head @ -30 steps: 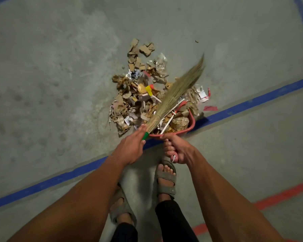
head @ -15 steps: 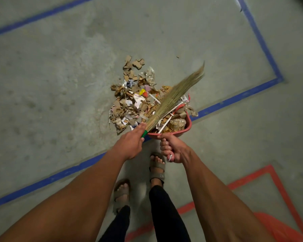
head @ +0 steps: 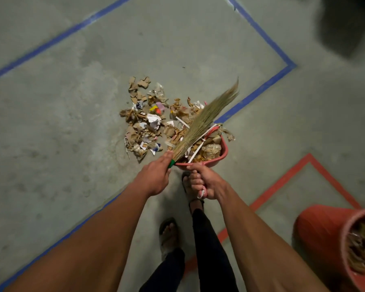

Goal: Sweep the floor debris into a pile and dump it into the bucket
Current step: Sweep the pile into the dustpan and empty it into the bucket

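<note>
You are gripping the broom in your left hand and the loaded dustpan in your right hand; next, carrying it level to the bucket.

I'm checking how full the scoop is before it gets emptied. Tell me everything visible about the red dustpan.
The red plastic dustpan is a shallow scoop with a raised curved rim. The right hand grips its handle. It is loaded with torn brown cardboard, crumpled wrappers and white strips. The straw broom, held in the left hand, lies across its load. It sits at the right edge of the debris pile.
</note>
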Demonstrator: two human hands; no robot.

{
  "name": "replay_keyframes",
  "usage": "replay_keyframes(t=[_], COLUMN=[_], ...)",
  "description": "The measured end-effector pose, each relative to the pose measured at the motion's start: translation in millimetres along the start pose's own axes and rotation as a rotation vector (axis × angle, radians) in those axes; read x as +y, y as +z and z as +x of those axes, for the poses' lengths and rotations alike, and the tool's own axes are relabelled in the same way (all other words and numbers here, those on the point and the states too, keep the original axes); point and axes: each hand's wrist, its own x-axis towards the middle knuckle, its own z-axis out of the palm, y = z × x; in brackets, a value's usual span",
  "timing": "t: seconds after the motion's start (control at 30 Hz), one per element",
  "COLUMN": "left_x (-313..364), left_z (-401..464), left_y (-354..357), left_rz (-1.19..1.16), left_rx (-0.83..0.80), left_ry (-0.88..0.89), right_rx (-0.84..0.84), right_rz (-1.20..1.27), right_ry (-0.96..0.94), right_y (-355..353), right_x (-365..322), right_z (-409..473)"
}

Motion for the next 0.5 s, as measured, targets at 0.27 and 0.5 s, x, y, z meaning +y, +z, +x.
replay_keyframes(t=[0.27, 0.5], left_x=[78, 205], left_z=[-47, -63], left_y=[11, 50], left_rz=[0.153, 0.26], left_rx=[-0.091, -0.158], left_ry=[0.199, 0.402], right_rx=[0.018, 0.103], right_rz=[0.198, 0.392], right_ry=[-0.191, -0.401], right_y=[-48, -136], right_x=[67, 104], right_z=[-90, -185])
